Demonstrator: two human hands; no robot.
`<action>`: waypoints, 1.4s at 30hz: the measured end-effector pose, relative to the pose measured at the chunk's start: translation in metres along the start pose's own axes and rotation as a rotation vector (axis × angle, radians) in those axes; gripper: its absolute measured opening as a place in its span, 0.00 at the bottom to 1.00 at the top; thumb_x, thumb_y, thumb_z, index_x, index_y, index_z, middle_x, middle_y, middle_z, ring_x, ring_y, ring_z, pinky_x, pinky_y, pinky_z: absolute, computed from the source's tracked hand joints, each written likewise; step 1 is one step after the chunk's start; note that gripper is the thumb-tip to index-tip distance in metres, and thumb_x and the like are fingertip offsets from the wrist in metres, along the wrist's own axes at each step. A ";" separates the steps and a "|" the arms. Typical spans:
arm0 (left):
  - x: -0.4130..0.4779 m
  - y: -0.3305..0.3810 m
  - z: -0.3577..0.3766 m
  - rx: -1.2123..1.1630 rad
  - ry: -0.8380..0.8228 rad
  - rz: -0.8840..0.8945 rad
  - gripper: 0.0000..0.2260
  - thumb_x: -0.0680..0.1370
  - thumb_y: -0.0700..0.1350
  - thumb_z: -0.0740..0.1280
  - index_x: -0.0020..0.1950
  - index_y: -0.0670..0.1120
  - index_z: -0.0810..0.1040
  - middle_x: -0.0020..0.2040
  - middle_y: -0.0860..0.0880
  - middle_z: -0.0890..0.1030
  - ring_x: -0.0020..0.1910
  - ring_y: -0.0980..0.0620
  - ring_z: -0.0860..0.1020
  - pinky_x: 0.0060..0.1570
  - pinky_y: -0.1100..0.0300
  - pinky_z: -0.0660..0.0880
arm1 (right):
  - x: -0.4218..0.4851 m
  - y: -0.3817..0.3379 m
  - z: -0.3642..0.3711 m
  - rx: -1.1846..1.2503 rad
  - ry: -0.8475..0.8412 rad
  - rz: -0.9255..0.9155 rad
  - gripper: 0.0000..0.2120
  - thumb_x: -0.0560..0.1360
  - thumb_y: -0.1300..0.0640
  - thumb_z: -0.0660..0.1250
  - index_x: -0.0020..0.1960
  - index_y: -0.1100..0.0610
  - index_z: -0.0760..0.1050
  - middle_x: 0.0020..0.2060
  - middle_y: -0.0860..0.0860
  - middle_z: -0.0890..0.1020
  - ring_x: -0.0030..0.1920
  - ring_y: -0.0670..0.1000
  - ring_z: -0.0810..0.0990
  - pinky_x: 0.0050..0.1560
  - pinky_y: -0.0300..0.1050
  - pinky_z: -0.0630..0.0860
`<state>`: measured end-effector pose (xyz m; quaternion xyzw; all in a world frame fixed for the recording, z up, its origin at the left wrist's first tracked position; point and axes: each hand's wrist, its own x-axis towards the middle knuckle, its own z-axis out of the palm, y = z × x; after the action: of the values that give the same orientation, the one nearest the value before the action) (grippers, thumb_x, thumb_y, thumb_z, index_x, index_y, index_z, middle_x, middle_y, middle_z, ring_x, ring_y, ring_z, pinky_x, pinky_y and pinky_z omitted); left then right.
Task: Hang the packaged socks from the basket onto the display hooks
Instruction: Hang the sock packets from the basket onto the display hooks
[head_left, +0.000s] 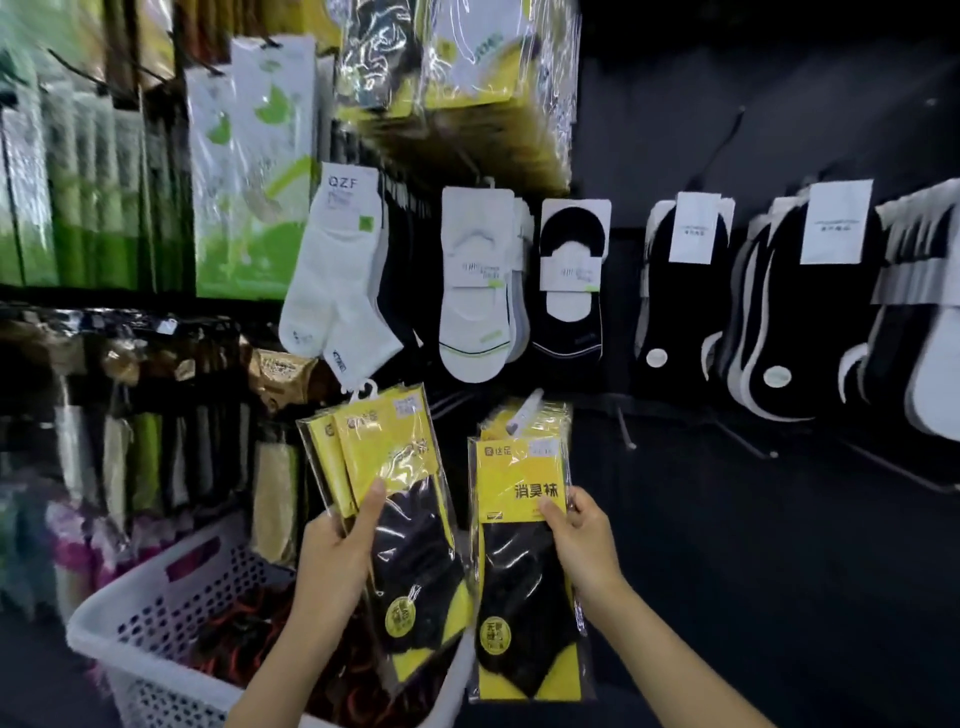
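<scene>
At lower centre, the right hand (582, 540) pinches a sock pack (519, 483) that seems already threaded on the display hook (524, 415). The left hand (332, 561) grips a spare stack (395, 467) above the basket (156, 613), lower left. The next move is probably to let go and feed on another pack.

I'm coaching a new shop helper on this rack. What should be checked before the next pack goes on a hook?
1. Left hand has a firm grip on the left stack of packs: ok.
2. Right hand pinches the right stack of packs: ok.
3. Hanger loop on the left stack points up and is free: ok.
4. White-tipped peg passes through the right stack: cannot tell.
5. Room left on that peg: cannot tell.
6. Basket close by the left arm: ok.
</scene>
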<state>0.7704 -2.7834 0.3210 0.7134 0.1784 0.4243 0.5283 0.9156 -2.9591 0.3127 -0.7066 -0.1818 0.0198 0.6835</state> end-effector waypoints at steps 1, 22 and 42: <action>0.002 0.000 -0.001 0.000 0.009 0.007 0.25 0.74 0.62 0.63 0.21 0.50 0.63 0.19 0.54 0.58 0.18 0.57 0.58 0.27 0.60 0.61 | 0.004 0.002 0.004 0.022 0.012 0.013 0.14 0.79 0.56 0.63 0.60 0.65 0.72 0.54 0.64 0.80 0.56 0.63 0.79 0.58 0.55 0.75; -0.001 -0.019 0.028 -0.128 -0.167 -0.052 0.17 0.69 0.55 0.73 0.24 0.52 0.73 0.20 0.52 0.71 0.19 0.56 0.68 0.25 0.70 0.64 | -0.006 0.002 -0.005 0.089 0.015 0.041 0.13 0.76 0.48 0.65 0.56 0.55 0.76 0.50 0.52 0.81 0.51 0.50 0.80 0.55 0.44 0.77; 0.009 -0.007 0.015 0.028 -0.005 0.081 0.24 0.74 0.60 0.60 0.26 0.48 0.55 0.20 0.55 0.55 0.18 0.58 0.55 0.19 0.69 0.54 | 0.016 -0.027 -0.006 0.020 -0.045 -0.121 0.06 0.80 0.57 0.61 0.49 0.49 0.76 0.49 0.49 0.84 0.50 0.48 0.82 0.49 0.40 0.78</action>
<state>0.7891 -2.7832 0.3169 0.7285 0.1541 0.4412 0.5009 0.9256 -2.9606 0.3433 -0.6868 -0.2394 -0.0040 0.6863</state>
